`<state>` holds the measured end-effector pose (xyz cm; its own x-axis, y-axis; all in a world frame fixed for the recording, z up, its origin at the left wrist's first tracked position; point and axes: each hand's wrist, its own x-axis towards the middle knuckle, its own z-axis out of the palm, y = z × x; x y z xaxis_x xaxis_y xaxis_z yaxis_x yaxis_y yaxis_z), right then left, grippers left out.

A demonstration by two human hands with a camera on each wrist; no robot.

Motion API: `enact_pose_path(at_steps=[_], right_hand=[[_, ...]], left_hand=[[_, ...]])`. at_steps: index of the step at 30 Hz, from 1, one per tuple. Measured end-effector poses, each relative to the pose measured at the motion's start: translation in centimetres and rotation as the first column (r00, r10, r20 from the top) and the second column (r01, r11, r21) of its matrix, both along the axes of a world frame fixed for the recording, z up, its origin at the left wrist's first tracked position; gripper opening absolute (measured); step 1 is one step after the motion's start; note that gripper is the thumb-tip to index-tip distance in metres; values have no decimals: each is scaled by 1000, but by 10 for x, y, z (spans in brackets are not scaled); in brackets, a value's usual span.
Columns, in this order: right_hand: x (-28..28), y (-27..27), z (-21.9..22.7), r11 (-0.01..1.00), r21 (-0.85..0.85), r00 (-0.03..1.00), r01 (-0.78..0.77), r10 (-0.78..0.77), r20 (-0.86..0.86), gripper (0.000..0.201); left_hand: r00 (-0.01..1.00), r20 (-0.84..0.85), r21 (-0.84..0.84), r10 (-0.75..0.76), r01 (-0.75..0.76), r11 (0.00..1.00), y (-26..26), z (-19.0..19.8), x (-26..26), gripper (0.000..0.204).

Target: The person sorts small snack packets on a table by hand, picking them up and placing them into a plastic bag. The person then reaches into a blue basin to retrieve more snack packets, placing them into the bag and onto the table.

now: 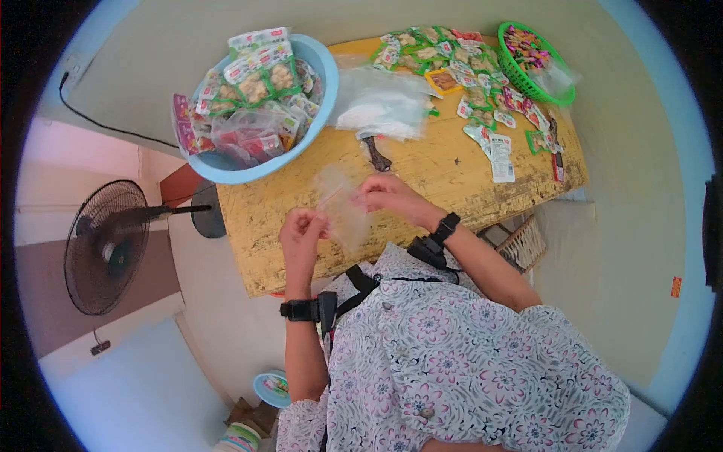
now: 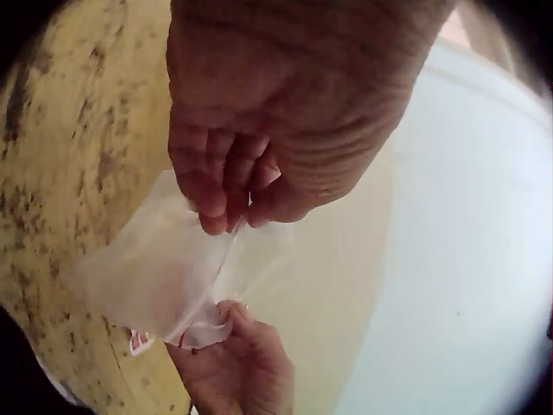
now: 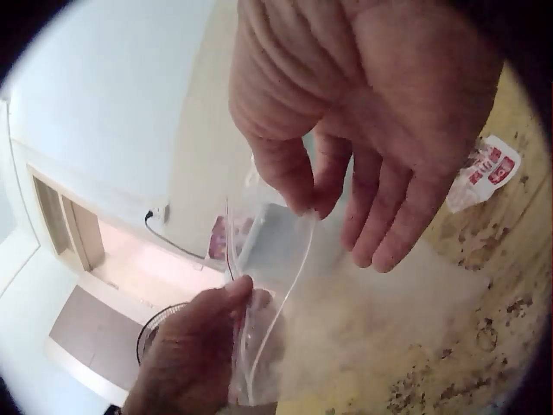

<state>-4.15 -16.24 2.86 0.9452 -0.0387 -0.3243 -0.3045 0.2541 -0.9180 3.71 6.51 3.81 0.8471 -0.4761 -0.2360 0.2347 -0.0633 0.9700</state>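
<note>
A clear zip-lock plastic bag (image 1: 348,222) is held up between both hands above the front of the yellow table. My left hand (image 1: 303,232) pinches one side of its mouth between thumb and fingers. Thumb and forefinger of my right hand (image 1: 395,197) pinch the other side, while its remaining fingers hang loose in the right wrist view. There the two zip edges of the bag (image 3: 289,298) stand apart, so the mouth gapes. Beyond the hands, a stack of clear bags (image 1: 384,105) lies on the table, with a dark strip-like object (image 1: 376,154) near it.
The worn yellow table (image 1: 452,177) carries several snack packets (image 1: 482,94) at the back right. A green basket (image 1: 504,64) of small wrapped pieces stands behind them. At the back left, a blue basin (image 1: 327,98) is heaped with packets. A fan (image 1: 109,245) stands left of the table.
</note>
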Motion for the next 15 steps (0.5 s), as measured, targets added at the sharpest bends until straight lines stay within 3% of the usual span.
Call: enact_pose_path(at_steps=[3,6,9,11,13,15], right_hand=[[20,21,-12,994,28,993,-109,110,-32,14],[55,57,-29,967,52,962,-251,243,126,15],[94,118,-43,913,77,909,-400,384,163,15],[101,152,-38,823,303,872,-481,413,262,12],[97,164,-25,909,121,914,-398,382,137,12],[99,160,-49,863,-238,879,-446,472,66,9]], left_hand=[[955,297,232,19,-91,968,19,20,4,11],[811,585,380,22,-298,876,31,67,-3,16],[711,700,487,-71,-402,776,47,89,-15,20],[700,709,515,-87,-428,743,47,96,-22,19],[737,673,533,-60,-427,731,40,91,-28,19],[768,640,533,-29,-416,737,40,65,-26,21]])
